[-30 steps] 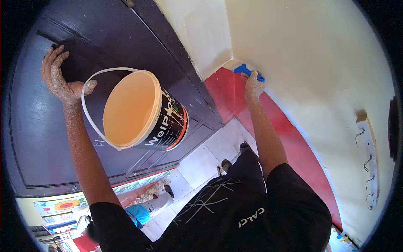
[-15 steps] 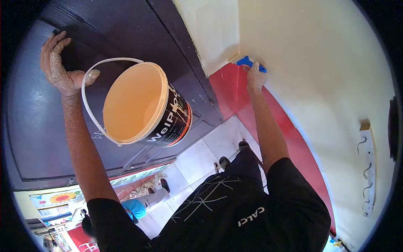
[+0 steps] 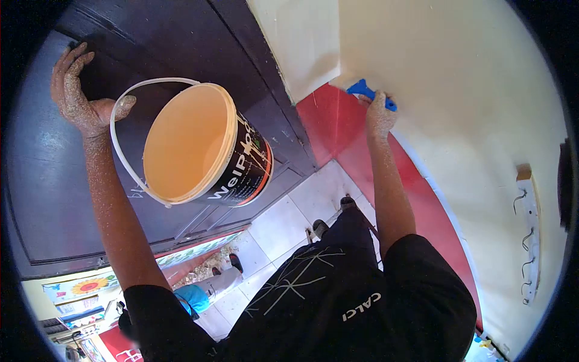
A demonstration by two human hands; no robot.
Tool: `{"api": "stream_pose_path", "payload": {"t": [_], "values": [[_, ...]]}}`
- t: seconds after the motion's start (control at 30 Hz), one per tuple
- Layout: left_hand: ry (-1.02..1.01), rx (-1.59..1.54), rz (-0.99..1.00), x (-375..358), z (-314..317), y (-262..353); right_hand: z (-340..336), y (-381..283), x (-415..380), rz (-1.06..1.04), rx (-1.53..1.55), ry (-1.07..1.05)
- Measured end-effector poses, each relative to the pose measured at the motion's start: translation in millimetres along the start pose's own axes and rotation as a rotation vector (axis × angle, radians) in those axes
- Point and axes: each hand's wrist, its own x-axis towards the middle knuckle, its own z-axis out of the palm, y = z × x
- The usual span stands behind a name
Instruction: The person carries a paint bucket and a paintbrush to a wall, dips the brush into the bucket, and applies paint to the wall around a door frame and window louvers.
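Observation:
My left hand (image 3: 81, 99) has its fingers spread against the dark door (image 3: 54, 181). Over its thumb runs the white handle of a paint bucket (image 3: 241, 169), which hangs beside the door, mouth towards me. Its black label is splashed with pale paint, and the inner wall looks cream. My right hand (image 3: 381, 117) is closed around a blue-handled paintbrush (image 3: 362, 89) at the wall corner, near where cream meets red. The bristles barely show against the wall. Pale specks cover both hands and forearms.
Red paint covers the lower wall (image 3: 416, 181). A white strip with hooks (image 3: 528, 241) is fixed to the cream wall at right. Pale floor tiles (image 3: 280, 217) lie far below. Another person's legs (image 3: 226, 283) are at lower left, near a sunflower picture (image 3: 90, 285).
My right hand has moved the paintbrush slightly right, away from the corner. The view has shifted a little; my left hand and the bucket keep their places against the door.

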Motion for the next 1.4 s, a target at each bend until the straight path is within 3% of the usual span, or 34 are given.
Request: {"api": "stream_pose_path", "payload": {"t": [0.23,0.57,0.67,0.73,0.8,1.03,1.2,1.27,1.33,1.4], "values": [[-0.017,0.032,-0.012,0,-1,2,-3,49,-1,0.077,0.020,-0.017],[-0.007,0.021,-0.016,-1,-1,-3,41,37,-2,0.131,0.061,-0.012],[0.009,0.025,-0.032,1,1,4,69,8,5,0.136,0.080,0.061],[0.003,0.030,-0.042,1,0,5,90,-61,-6,0.112,0.089,-0.022],[-0.004,0.032,-0.051,1,-1,5,109,-97,3,0.008,0.233,-0.149],[-0.040,0.092,-0.119,0,-6,6,205,-242,15,-0.223,0.385,-0.195],[-0.052,0.098,-0.161,2,-9,11,220,-325,11,-0.450,0.600,-0.231],[-0.057,0.091,-0.167,1,-10,11,200,-338,-5,-0.360,0.611,-0.152],[-0.049,0.096,-0.160,1,-9,8,169,-305,6,-0.488,0.539,-0.284],[-0.049,0.092,-0.152,-1,-8,8,138,-259,-4,-0.307,0.531,-0.247]]}}
